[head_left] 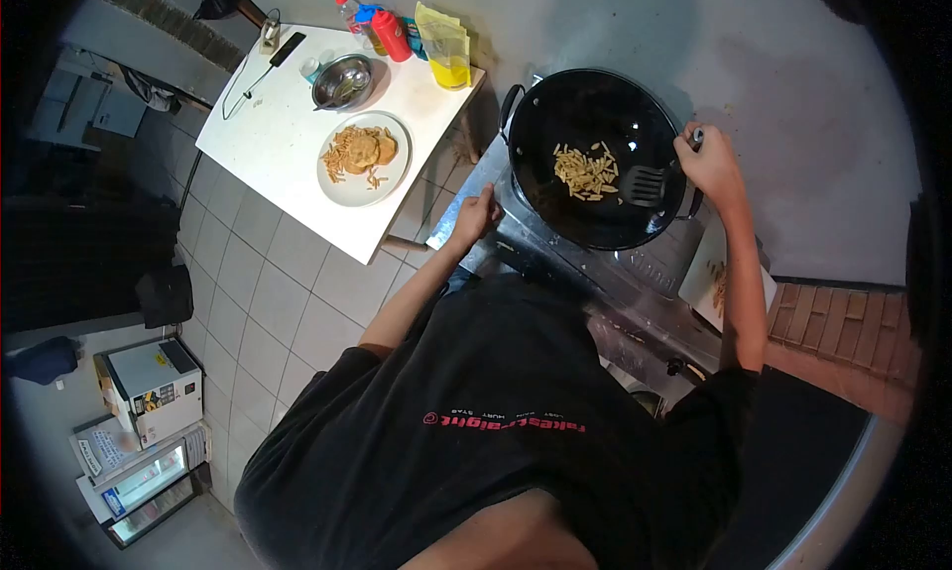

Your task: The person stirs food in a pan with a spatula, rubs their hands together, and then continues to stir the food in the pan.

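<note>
A black wok (555, 124) with two side handles sits on the metal stove (555, 238). Short golden-brown pieces (585, 171), looking like cut fries, lie in a heap on its bottom. My right hand (710, 162) is wrapped round the handle of a slotted spatula (645, 186), over the wok's right rim. The spatula's dark head is inside the wok, just right of the pieces. At the stove's left edge, below the wok's left side, is my left hand (476, 216). Its fingers are curled closed, and whatever they may hold is hidden.
On the white table (263, 144) stand a plate of fried food (337, 188), a metal bowl (342, 82), a red squeeze bottle (392, 37) and a yellow pouch (448, 59). A white tray (702, 287) with brown pieces lies right of the stove, partly behind my forearm.
</note>
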`<state>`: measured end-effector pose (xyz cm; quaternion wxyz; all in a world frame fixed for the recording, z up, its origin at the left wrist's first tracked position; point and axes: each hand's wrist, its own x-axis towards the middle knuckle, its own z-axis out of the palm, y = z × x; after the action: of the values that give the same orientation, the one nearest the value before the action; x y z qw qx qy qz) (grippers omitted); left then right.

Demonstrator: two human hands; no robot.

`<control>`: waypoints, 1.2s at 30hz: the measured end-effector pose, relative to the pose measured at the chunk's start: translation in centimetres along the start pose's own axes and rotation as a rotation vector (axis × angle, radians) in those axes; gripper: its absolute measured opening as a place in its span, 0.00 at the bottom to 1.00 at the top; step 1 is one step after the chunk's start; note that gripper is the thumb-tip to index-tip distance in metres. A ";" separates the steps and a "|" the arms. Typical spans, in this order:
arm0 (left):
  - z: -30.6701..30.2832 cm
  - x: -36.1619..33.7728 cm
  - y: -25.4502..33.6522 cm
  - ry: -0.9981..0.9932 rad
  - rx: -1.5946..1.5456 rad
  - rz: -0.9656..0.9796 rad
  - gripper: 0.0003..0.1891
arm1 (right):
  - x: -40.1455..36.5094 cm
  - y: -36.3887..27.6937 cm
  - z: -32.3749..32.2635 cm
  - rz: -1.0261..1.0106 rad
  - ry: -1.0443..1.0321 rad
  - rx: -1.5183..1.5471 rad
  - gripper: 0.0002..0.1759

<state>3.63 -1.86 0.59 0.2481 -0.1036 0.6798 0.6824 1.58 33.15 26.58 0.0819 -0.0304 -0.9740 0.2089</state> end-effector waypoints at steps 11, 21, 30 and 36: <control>0.4 -0.4 0.6 0.015 -0.052 -0.035 0.36 | -3.0 -0.2 5.8 0.234 -0.286 0.890 0.09; 0.1 -0.1 0.3 0.010 -0.024 -0.035 0.37 | -7.5 -8.7 1.1 -0.444 -0.112 0.165 0.05; 0.2 -0.6 0.6 0.031 0.018 0.015 0.36 | -4.3 -4.8 -1.7 -0.329 0.057 0.171 0.09; 0.0 -0.2 0.1 0.007 0.031 0.001 0.37 | -0.3 2.1 -2.5 -0.066 -0.134 0.271 0.09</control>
<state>3.81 -1.87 0.75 0.2469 -0.1021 0.6913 0.6714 2.39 36.03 27.96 0.0271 0.0268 -0.9406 0.3374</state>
